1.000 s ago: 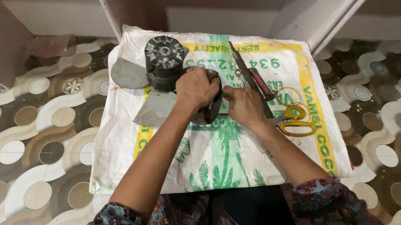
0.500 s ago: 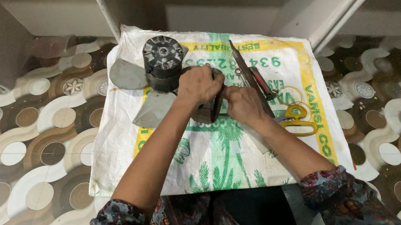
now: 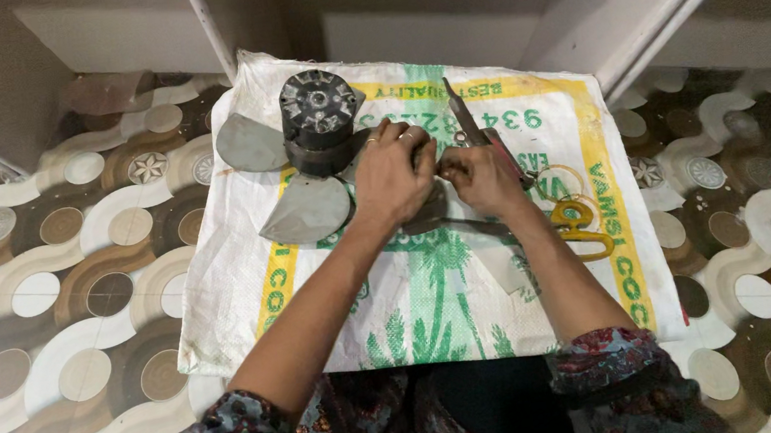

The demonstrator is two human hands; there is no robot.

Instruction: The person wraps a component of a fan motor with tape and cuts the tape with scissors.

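Observation:
A black fan motor (image 3: 318, 118) with grey blades (image 3: 306, 212) lies on a white woven sack (image 3: 533, 325). My left hand (image 3: 391, 175) is just right of the motor, its fingers curled down over a dark blade (image 3: 435, 209) that they mostly hide. My right hand (image 3: 483, 178) touches the left one, with its fingertips pinched on something small between the two hands. What that small thing is, I cannot make out.
Red-handled pliers (image 3: 483, 136) lie just beyond my right hand, and yellow-handled scissors (image 3: 582, 225) lie to its right on the sack. Patterned brown and white floor (image 3: 54, 283) surrounds the sack. White ledges and a wall stand at the far side.
Both hands stay together at the blade beside the motor. My right hand has edged slightly up toward the left one.

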